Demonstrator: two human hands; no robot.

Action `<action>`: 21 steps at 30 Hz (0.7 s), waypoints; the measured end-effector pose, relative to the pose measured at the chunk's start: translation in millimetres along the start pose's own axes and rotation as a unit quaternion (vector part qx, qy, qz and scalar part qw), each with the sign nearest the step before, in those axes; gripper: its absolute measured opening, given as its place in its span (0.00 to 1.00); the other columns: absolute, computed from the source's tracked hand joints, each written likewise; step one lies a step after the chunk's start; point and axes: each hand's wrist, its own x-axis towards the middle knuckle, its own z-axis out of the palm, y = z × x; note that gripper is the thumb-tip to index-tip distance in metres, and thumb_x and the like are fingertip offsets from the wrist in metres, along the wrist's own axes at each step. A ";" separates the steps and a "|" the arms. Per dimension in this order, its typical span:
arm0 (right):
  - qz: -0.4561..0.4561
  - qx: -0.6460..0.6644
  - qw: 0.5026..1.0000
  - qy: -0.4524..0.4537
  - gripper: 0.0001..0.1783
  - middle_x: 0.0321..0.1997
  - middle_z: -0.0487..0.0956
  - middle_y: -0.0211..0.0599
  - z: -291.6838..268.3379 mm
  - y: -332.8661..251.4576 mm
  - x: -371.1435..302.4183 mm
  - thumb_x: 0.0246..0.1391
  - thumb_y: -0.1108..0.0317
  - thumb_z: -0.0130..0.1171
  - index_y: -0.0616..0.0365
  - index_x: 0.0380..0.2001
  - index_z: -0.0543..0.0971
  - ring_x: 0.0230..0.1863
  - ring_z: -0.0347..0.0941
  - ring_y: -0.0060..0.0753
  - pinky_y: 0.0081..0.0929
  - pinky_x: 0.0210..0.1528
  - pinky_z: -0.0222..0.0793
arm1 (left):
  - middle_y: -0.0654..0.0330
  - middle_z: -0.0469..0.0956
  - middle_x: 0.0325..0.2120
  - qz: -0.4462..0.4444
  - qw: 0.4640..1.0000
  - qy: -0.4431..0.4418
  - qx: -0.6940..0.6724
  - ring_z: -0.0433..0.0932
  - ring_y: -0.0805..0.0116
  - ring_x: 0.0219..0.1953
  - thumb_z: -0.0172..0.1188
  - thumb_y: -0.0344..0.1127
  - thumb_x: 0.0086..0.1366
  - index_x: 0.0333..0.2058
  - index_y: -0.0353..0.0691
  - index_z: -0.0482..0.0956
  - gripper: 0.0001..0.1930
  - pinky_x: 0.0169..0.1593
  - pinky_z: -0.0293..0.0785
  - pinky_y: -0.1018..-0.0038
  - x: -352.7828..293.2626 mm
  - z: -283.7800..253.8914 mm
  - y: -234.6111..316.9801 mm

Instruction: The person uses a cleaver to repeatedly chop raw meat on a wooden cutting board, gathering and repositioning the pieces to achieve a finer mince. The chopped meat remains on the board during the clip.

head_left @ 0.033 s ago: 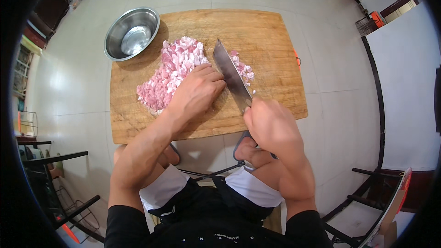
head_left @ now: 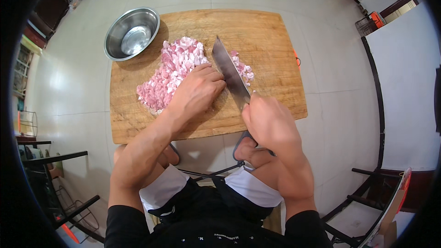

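My right hand point(head_left: 268, 118) is wrapped around the handle of a cleaver point(head_left: 231, 72), whose broad blade points away over the board. Curled fingers of my left hand point(head_left: 200, 86) rest close against the blade's left side, pressing down on meat that they mostly hide. Left of the blade lies a large heap of diced pink and white meat point(head_left: 174, 69), partly behind my left hand. A smaller group of cut meat pieces point(head_left: 243, 70) lies just right of the blade. All this sits on a thick wooden chopping board point(head_left: 271, 41).
A steel bowl point(head_left: 136, 40) stands on the board's far left corner, with no food visible inside. Black metal chair frames point(head_left: 55, 158) are at the left, and another frame point(head_left: 363, 200) is at the lower right. Pale floor tiles point(head_left: 335, 105) surround the board.
The cleaver and my right hand have shifted very slightly away and to the left. My left hand and the meat heap stay in place.
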 end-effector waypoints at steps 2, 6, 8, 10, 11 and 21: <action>0.026 -0.021 0.999 -0.020 0.15 0.36 0.87 0.64 -2.0 -8.1 14.9 0.70 0.64 0.58 0.68 0.37 0.83 0.42 0.86 0.71 0.60 0.47 0.82 | 0.58 0.83 0.37 0.004 1.000 -0.005 0.016 0.84 0.58 0.48 0.62 0.32 0.61 0.34 0.41 0.85 0.05 0.64 0.77 0.61 -0.1 1.2 -2.1; 0.021 -0.005 1.000 0.012 0.18 0.37 0.86 0.67 7.5 -12.9 35.1 0.73 0.63 0.56 0.71 0.39 0.81 0.39 0.85 0.71 0.60 0.44 0.81 | 0.60 0.83 0.37 0.010 1.000 -0.014 0.023 0.85 0.59 0.49 0.62 0.33 0.63 0.34 0.43 0.85 0.05 0.68 0.75 0.61 -0.5 -0.1 -0.4; 0.026 0.029 0.999 0.033 0.17 0.36 0.87 0.65 13.3 -5.1 46.4 0.72 0.63 0.56 0.71 0.41 0.83 0.38 0.87 0.67 0.58 0.44 0.83 | 0.60 0.83 0.37 0.031 0.999 -0.018 0.022 0.85 0.60 0.50 0.62 0.33 0.63 0.36 0.43 0.86 0.06 0.71 0.74 0.60 0.7 -2.3 7.0; 0.053 0.089 0.994 0.021 0.15 0.37 0.89 0.60 16.3 1.2 64.4 0.69 0.65 0.58 0.69 0.43 0.85 0.39 0.90 0.63 0.55 0.45 0.86 | 0.59 0.85 0.40 0.028 0.999 -0.028 0.022 0.85 0.57 0.51 0.66 0.33 0.61 0.40 0.42 0.87 0.09 0.73 0.72 0.54 -6.0 3.9 1.1; 0.073 0.155 0.985 0.000 0.15 0.35 0.89 0.57 13.3 6.9 70.2 0.69 0.65 0.58 0.69 0.42 0.85 0.34 0.89 0.57 0.52 0.41 0.85 | 0.58 0.85 0.41 0.028 0.999 -0.033 0.021 0.86 0.56 0.52 0.68 0.34 0.59 0.42 0.41 0.88 0.12 0.74 0.71 0.52 -8.4 6.0 -1.8; 0.094 0.318 0.943 0.021 0.15 0.24 0.83 0.44 -6.1 40.5 48.5 0.71 0.64 0.57 0.68 0.37 0.81 0.19 0.82 0.38 0.40 0.26 0.76 | 0.59 0.87 0.49 0.001 0.999 0.012 0.045 0.85 0.57 0.57 0.70 0.32 0.67 0.51 0.42 0.87 0.14 0.73 0.74 0.56 -14.8 -5.4 3.3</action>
